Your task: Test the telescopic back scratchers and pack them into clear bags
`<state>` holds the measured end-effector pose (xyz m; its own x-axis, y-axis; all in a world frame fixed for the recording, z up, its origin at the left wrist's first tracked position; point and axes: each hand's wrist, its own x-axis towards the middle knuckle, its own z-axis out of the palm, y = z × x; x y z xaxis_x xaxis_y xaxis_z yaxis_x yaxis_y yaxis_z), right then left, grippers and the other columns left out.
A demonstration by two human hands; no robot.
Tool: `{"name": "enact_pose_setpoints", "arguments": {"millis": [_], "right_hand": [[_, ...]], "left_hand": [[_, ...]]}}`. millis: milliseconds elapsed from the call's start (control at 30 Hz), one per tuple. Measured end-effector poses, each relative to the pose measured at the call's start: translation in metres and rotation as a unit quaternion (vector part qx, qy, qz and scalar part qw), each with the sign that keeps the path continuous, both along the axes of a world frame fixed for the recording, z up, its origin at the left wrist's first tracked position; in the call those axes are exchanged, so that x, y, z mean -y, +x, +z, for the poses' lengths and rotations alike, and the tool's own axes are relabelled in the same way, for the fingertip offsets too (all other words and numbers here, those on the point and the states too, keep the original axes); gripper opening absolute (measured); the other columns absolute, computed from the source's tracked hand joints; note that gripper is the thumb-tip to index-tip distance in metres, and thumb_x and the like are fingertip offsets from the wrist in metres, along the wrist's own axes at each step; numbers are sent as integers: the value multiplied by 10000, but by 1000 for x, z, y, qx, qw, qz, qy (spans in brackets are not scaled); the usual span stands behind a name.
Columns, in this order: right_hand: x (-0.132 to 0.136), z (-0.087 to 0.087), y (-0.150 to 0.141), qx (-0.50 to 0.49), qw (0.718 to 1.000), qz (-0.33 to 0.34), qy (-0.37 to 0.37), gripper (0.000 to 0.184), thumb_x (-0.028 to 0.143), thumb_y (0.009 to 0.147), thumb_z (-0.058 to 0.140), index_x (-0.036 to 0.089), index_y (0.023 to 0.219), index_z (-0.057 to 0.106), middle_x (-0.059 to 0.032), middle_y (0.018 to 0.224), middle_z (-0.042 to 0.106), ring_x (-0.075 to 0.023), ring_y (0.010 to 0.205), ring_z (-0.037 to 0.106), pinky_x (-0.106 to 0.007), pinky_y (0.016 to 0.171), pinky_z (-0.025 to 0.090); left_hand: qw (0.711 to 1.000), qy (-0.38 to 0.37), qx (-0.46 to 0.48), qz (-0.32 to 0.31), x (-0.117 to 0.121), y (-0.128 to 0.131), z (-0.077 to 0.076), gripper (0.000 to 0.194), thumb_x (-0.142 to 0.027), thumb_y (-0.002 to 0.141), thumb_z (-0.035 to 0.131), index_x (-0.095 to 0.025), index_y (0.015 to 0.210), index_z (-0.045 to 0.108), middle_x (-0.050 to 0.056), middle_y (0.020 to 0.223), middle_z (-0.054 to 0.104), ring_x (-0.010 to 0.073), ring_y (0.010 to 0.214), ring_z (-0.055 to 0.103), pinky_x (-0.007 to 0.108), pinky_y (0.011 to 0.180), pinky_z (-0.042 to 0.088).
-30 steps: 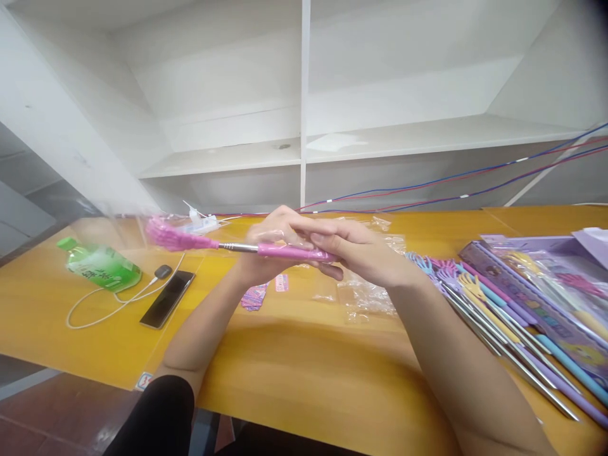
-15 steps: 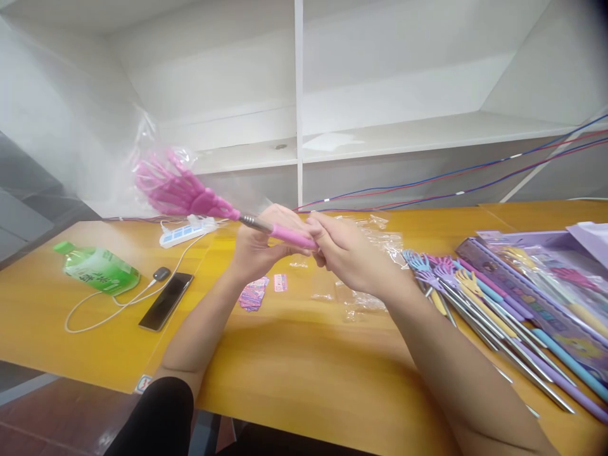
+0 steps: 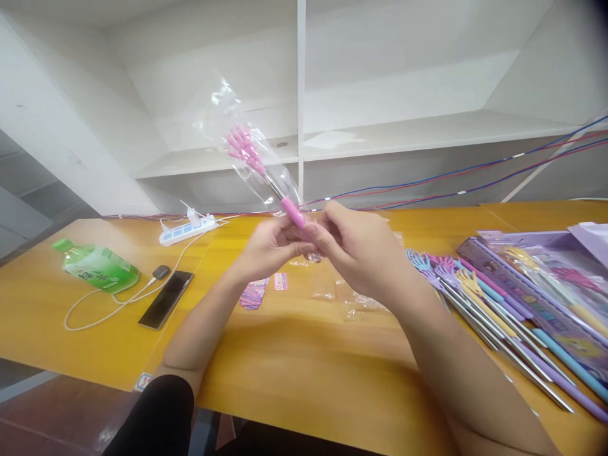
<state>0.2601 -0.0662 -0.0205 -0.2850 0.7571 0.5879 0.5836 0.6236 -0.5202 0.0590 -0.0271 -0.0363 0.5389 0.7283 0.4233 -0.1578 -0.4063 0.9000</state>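
Both my hands hold a pink back scratcher (image 3: 259,166) in a clear plastic sleeve (image 3: 227,107), above the yellow table (image 3: 294,354). Its claw end points up and to the left, toward the white shelves. My left hand (image 3: 270,244) is closed round the lower end of the pink handle. My right hand (image 3: 349,250) pinches the same end from the right, fingers pressed together. The bottom of the handle is hidden between my fingers.
Several more scratchers (image 3: 484,304) in blue, purple and yellow lie at the right, next to a purple box (image 3: 546,278). Empty clear bags (image 3: 361,294) and small stickers (image 3: 254,292) lie under my hands. At the left are a green bottle (image 3: 97,266), a phone (image 3: 166,299) and a power strip (image 3: 187,231).
The scratcher swung from lying level and pointing left to standing nearly upright. My hands stayed on its handle end and shifted only a little.
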Motion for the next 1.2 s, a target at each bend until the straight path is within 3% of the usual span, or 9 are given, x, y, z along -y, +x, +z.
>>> {"name": "enact_pose_setpoints", "arguments": {"millis": [100,267,433,600,867,933,1000,1067,1200], "right_hand": [[-2,1,0,-11,1000,-16,10,447,618,1071,555,218,884,487,9,720,576,-124,603,441,-297,603,283],[-12,0,4,-103,995,-3,-4,438,608,1062,583,226,887,461,6,758,529,-127,647,411,-299,616,308],[-19,-4,5,-192,978,43,-75,454,611,1000,688,241,898,445,22,733,492,-119,625,436,-288,566,321],[-21,-2,4,-248,958,98,-104,448,552,957,769,245,1196,549,32,772,554,-119,629,520,-274,566,404],[-26,-16,-16,-263,945,131,-145,535,608,915,791,228,1198,541,0,917,629,-113,718,604,-248,599,476],[-35,-23,-27,-305,929,154,-143,503,684,1012,607,231,1197,487,-18,971,623,-103,703,591,-242,585,488],[-49,-32,-34,-309,937,112,-117,492,658,1127,185,233,1242,406,-46,1051,605,-94,687,567,-238,570,480],[-62,-45,-39,-120,983,58,-125,560,472,1131,-67,204,1302,394,-91,1159,602,-96,760,600,-242,640,510],[-74,-84,-48,105,978,84,-159,255,337,1054,586,145,1222,600,-134,1213,651,-203,1052,660,-339,940,537]], "left_hand": [[986,18,-146,-80,4,-3,6,126,-274,965,792,-165,999,739,76,913,812,178,850,790,293,789,645],[919,58,-325,-217,3,-7,7,94,-288,992,750,-195,988,738,63,959,822,175,882,793,286,814,626],[892,63,-374,-245,-5,-13,3,147,-362,1006,734,-217,1030,735,65,1008,829,199,923,801,311,832,625],[879,54,-399,-257,-5,-20,8,165,-378,970,778,-213,963,778,76,998,836,224,901,815,308,785,625],[970,25,-232,-64,-14,-25,10,317,-452,1024,704,-168,1164,702,91,1042,777,201,949,770,335,851,628],[982,-2,-182,-44,-16,-31,12,273,-422,1022,716,-162,1097,682,75,957,768,184,866,771,313,810,632],[987,-4,-160,-22,-18,-39,17,235,-395,1028,710,-164,1050,673,57,875,759,177,783,770,281,742,622],[994,-15,-108,-19,-19,-45,22,212,-386,1025,710,-188,1082,662,33,818,750,189,702,767,280,661,620],[999,-36,-28,-20,-15,-45,32,159,-314,980,741,-196,1051,662,13,810,718,192,577,743,283,530,602]]}}
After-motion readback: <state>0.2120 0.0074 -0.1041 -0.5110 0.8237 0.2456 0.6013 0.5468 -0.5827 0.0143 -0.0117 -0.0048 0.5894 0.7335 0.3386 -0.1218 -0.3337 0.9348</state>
